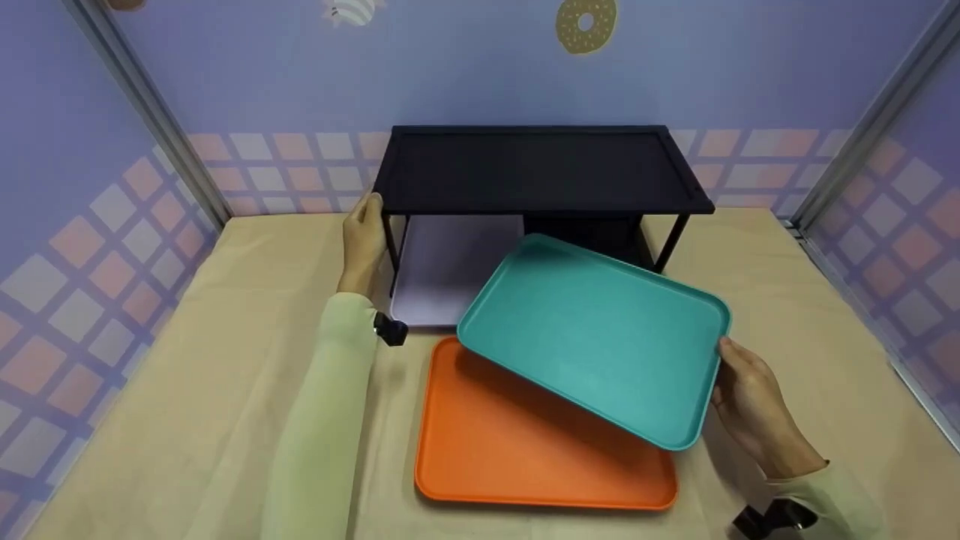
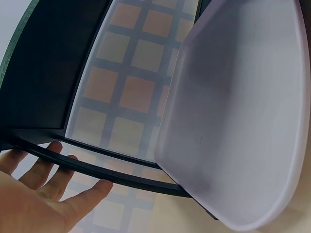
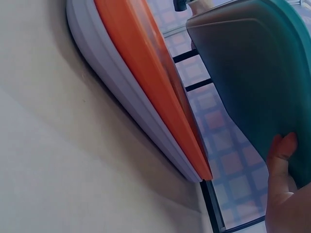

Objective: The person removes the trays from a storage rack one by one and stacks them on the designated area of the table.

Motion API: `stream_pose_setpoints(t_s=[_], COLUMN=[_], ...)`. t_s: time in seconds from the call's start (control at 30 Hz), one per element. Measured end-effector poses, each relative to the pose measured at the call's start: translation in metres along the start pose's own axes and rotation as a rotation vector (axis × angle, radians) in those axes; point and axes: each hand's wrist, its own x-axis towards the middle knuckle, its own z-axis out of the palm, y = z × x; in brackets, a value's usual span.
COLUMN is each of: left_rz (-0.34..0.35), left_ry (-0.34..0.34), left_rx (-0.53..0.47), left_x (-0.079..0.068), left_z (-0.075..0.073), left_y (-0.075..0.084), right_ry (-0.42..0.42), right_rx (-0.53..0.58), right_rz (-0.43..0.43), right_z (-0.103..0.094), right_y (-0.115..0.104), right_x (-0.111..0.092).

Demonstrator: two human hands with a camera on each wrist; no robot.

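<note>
Because the right-hand grip (image 1: 756, 409) pinches only one short edge of the teal rectangular plastic tray (image 1: 600, 337), held askew above the orange rectangular tray (image 1: 517, 454), its far end could droop or clip the flat-topped black rack (image 1: 536, 169) (left-hand grip (image 1: 361, 244) holding that rack's corner).

the tray (image 1: 596, 341) in front of the rack is a plain, solid teal, darker on its shaded underside, the tray (image 1: 517, 442) below it a bright even orange, and the tray (image 1: 442, 292) under the rack's top a pale lilac, while the rack (image 1: 532, 169) itself is black all over. plain beige marks the cloth (image 1: 187, 337), and a soft pale green the sleeves (image 1: 319, 420). the walls (image 1: 450, 82) are periwinkle with a lower grid of pink and whitish squares, topped at the back by a speckled golden doughnut (image 1: 568, 28) and a striped whitish sweet (image 1: 352, 10).
</note>
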Motion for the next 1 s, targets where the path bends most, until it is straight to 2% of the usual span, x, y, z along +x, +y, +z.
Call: stream_pose_setpoints(t_s=[0.47,0.73,1.0], left_rz=[0.009,0.050,0.056], left_ry=[0.002,-0.005,-0.020], left_rx=[-0.014,0.033,-0.001], left_x=[0.0021,0.0009,0.0005], left_z=[0.0002,-0.0001,-0.0001], left_y=[-0.0011,-0.0021,-0.0024], right_ry=[0.048,0.013,-0.017], right_rx=[-0.098,-0.137,-0.148], right_rz=[0.072,0.087,0.093], right_z=[0.0025,0.0041,0.0064], right_y=[0.0038,0.0053,0.0067], right_x=[-0.0042,-0.0058,-0.0077])
